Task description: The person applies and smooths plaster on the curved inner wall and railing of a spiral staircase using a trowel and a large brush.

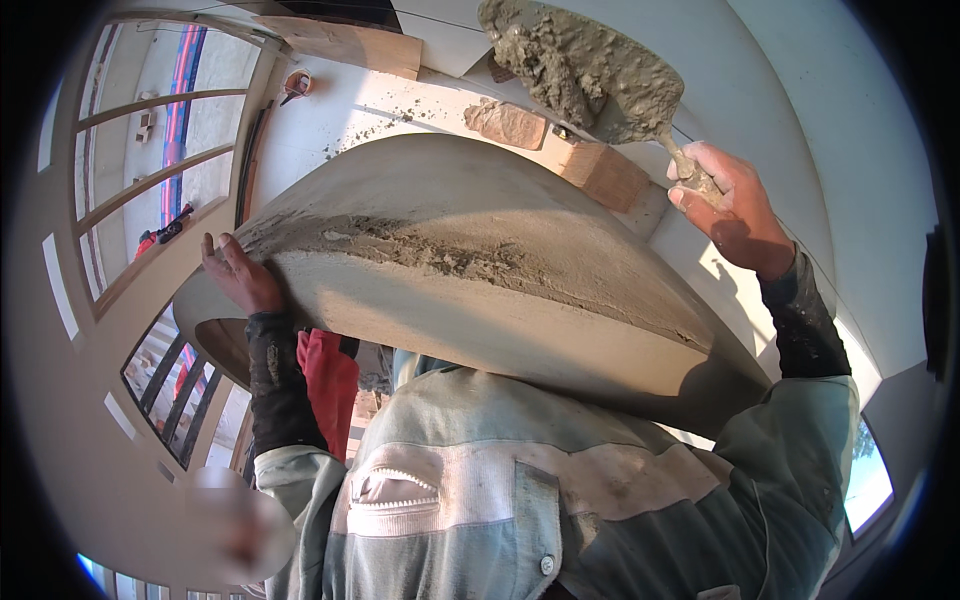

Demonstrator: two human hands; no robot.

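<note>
A large rounded, cement-coated form stretches across the middle, with a rough, wet strip of mortar along its ridge. My right hand is closed around the handle of a mortar-caked trowel, raised beyond the form at the upper right. A thick heap of grey mortar sits on the blade. At the form's left end, my left hand rests against the edge by the ridge, fingers extended and holding nothing. Part of the form's near side is hidden behind my jacket.
On the floor past the form stand a small bucket and a brown block, with a crumpled brown bag between. Mortar crumbs are scattered there. A window frame rises at left; red cloth hangs beside my left forearm.
</note>
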